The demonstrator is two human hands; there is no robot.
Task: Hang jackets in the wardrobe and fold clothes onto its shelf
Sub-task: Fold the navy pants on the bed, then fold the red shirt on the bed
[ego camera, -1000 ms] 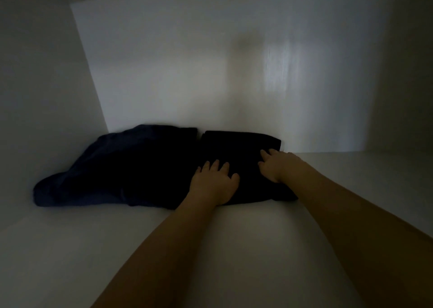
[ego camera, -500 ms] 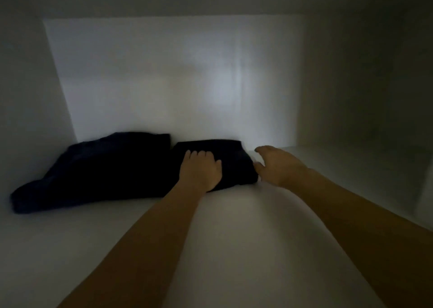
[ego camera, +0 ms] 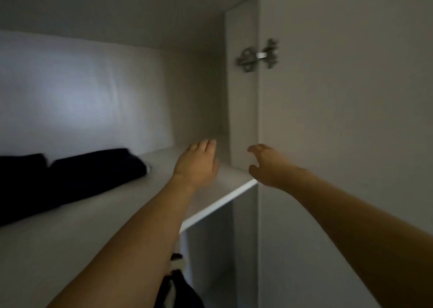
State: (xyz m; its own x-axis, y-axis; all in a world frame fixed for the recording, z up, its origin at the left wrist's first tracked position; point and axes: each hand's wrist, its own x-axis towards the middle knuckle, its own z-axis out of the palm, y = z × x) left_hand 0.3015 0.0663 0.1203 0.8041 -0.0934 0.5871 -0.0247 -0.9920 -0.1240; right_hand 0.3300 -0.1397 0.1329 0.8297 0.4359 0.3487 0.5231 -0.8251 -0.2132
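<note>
Two dark folded garments lie side by side on the white wardrobe shelf (ego camera: 222, 197); the nearer one (ego camera: 98, 169) is at centre left, the other (ego camera: 21, 167) runs off the left edge. My left hand (ego camera: 196, 164) hovers over the bare right part of the shelf, fingers straight, holding nothing. My right hand (ego camera: 264, 167) is in the air by the shelf's right front corner, fingers loosely curved and empty. Both hands are well clear of the clothes.
The open wardrobe door (ego camera: 339, 120) stands at the right, its metal hinge (ego camera: 257, 55) fixed to the side panel. Below the shelf a dark garment (ego camera: 178, 289) hangs in the lower compartment. Another shelf forms a ceiling above.
Both hands have let go of the folded dark garment and drawn back to the right. The view has swung right, bringing the door and hinge into sight.
</note>
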